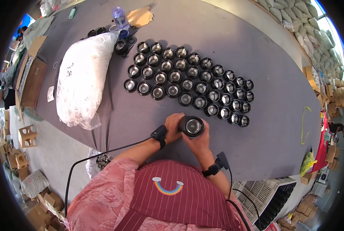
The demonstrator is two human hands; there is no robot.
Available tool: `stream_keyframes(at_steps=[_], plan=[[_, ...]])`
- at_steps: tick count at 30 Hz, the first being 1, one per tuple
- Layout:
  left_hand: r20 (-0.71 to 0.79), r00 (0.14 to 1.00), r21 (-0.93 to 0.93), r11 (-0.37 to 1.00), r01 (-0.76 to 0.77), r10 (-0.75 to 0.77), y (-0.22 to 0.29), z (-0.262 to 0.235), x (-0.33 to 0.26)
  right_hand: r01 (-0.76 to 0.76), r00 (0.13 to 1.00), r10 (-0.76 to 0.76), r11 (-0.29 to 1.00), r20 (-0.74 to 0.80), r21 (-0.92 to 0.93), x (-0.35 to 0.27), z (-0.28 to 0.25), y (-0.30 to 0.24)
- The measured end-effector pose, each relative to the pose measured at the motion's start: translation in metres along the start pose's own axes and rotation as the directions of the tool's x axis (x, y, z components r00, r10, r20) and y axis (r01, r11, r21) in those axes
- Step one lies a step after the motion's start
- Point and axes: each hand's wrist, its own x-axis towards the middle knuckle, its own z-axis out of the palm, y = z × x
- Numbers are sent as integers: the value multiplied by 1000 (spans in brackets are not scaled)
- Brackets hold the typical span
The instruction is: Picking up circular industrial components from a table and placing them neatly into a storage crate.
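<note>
Close to my body, above the near part of the grey table [264, 150], I hold a black round cap [185, 125] with a shiny metal inside, its open side facing up. My left hand [173, 126] is closed around its left side. Around the right and near side curl the fingers of my right hand [199, 143]. Just beyond my hands stand several rows of similar black caps [173, 91], each showing a silvery round inside. Parts of my fingers are hidden behind the held cap.
Left of the rows lies a large clear plastic bag [83, 77] of whitish pieces. Behind it are a purple bottle [119, 17] and brown cardboard pieces [139, 17]. An open carton [34, 82] stands at the left edge; a light crate [256, 194] sits low right. Cables trail from both wrists.
</note>
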Motion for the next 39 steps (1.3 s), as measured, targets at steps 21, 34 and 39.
stream_keyframes(at_steps=[21,34,39], plan=[[389,920,-295,939,176,-50,88,57,-17,-296,889,403,868,-217,400,-106,-43,62],[600,734,-495,868,29,317,337,268,-54,-233,667,427,898,-611,373,-258,-317,100],[668,587,-549,835,-25,457,450,358,-81,-207,578,475,872,-663,444,-337,-461,125]])
